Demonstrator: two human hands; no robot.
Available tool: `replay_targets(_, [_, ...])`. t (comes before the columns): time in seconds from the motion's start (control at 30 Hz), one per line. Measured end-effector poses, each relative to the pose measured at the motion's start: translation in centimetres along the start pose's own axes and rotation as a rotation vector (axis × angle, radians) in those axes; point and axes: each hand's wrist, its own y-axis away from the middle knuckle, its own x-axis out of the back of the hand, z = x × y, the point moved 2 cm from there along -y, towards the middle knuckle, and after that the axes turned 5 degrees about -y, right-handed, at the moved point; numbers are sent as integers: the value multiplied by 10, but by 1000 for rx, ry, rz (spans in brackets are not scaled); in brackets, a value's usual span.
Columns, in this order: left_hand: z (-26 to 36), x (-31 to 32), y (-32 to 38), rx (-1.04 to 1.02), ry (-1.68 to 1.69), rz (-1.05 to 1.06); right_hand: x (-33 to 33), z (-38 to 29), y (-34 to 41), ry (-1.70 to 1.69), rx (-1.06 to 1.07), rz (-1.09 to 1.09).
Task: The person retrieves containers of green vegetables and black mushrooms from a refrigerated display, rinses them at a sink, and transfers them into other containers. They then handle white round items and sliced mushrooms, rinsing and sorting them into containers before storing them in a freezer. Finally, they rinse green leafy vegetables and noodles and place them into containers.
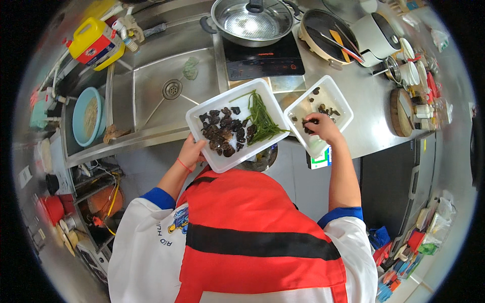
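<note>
My left hand grips the near left side of a white plastic tray. Dark, wet wood ear fungus pieces fill its left and middle part, beside a bundle of long green stems, perhaps chives. To the right is a second white plastic tray, its far part by the counter's edge. Inside it, several fungus pieces lie scattered. My right hand reaches into this tray, fingertips pinched around a dark fungus piece.
Beyond the left tray lies a steel sink with a green scrap near its drain. A lidded pan sits on an induction cooktop. A blue basin stands left; a round cutting board is at the right.
</note>
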Motion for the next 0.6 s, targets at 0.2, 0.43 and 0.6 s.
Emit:
replay_targets(0.2, [1, 0, -3, -22, 57, 18, -1, -22, 10, 293, 33, 81])
replay_targets(0.43, [4, -5, 1, 5, 18, -15, -117, -90, 30, 122, 512, -214])
replay_targets(0.6, [5, -1, 3, 29, -24, 16, -61, -77, 11, -40, 406, 56])
